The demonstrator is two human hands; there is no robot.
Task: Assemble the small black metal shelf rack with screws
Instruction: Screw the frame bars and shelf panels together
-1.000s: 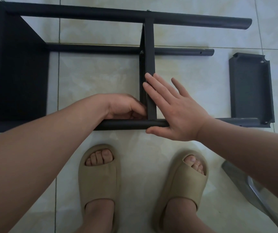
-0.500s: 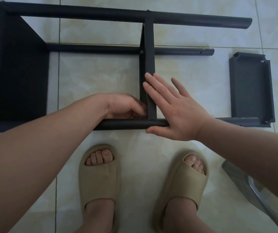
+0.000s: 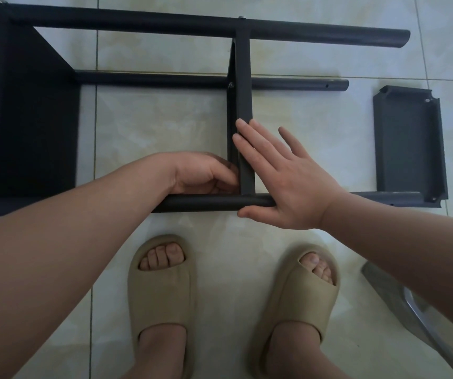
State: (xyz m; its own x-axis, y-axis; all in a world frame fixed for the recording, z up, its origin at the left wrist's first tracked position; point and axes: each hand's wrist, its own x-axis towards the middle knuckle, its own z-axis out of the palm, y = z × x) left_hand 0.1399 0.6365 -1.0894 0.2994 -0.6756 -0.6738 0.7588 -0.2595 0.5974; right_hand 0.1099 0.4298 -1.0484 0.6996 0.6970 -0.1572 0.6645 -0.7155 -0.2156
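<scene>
Down on the tiled floor (image 3: 159, 124), in the head view, the black shelf rack (image 3: 33, 119) lies on its side across the top of the picture, from nine to three o'clock. Its middle panel (image 3: 243, 105) runs from twelve toward six and meets the near tube (image 3: 206, 205). The right hand (image 3: 288, 184) lies flat against that joint from three o'clock, fingers (image 3: 250, 143) straight and together on the panel, thumb on the tube's near side. The left hand (image 3: 200, 173) sits at the joint's nine o'clock with its fingers curled; whether they hold anything cannot be told. A loose shelf tray (image 3: 408, 149) lies at three o'clock, by the near tube's end. Two beige slippers (image 3: 162, 291) stand at six.
</scene>
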